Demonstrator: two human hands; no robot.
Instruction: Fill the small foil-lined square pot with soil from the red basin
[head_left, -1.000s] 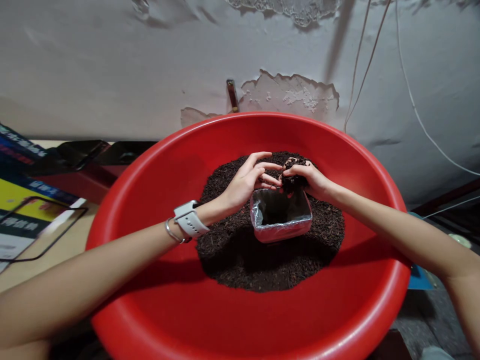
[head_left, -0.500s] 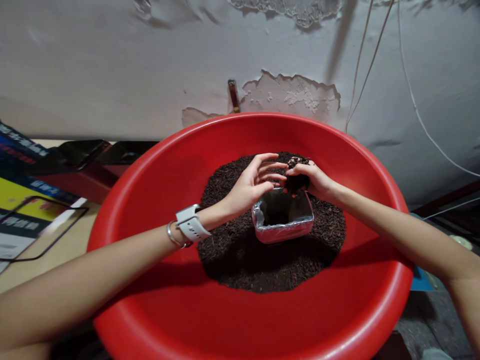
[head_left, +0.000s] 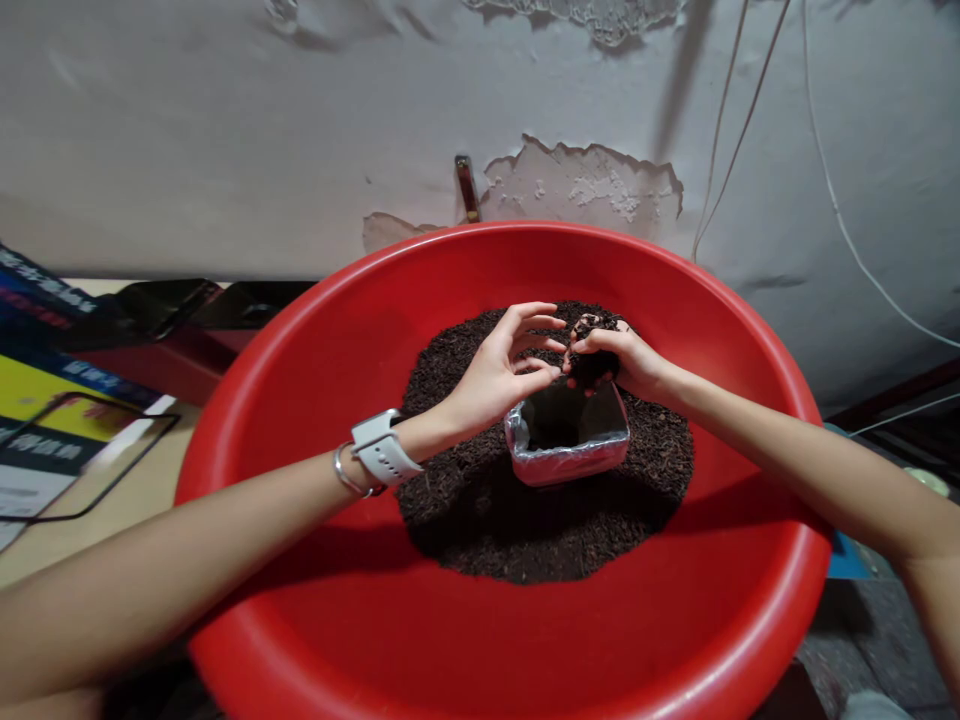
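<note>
Peeling grey wall (head_left: 225, 130) behind, with white cables (head_left: 825, 200) hanging down it at right. Big red basin (head_left: 315, 600) fills most of the view, sitting on a worktop (head_left: 112, 500) with printed papers (head_left: 45, 420) and a dark tray (head_left: 172, 300) at left. Pile of dark soil (head_left: 525, 530) lies in the middle of the basin. Small square pot (head_left: 568, 447), lined with clear plastic, stands upright in the soil, sunk in a little, open top dark inside. Both hands are over the pot's far rim. Right hand (head_left: 626, 360) is clenched around a clump of soil (head_left: 589, 362), held just above the pot's far edge. Left hand (head_left: 502, 365) is loosely curled, fingers spread, fingertips right next to the clump, thumb near the pot's left rim; can't tell if it touches the soil or pot. Left wrist has a white watch (head_left: 382, 450) and a thin bangle (head_left: 343, 472). Forearms reach in from both lower corners.
</note>
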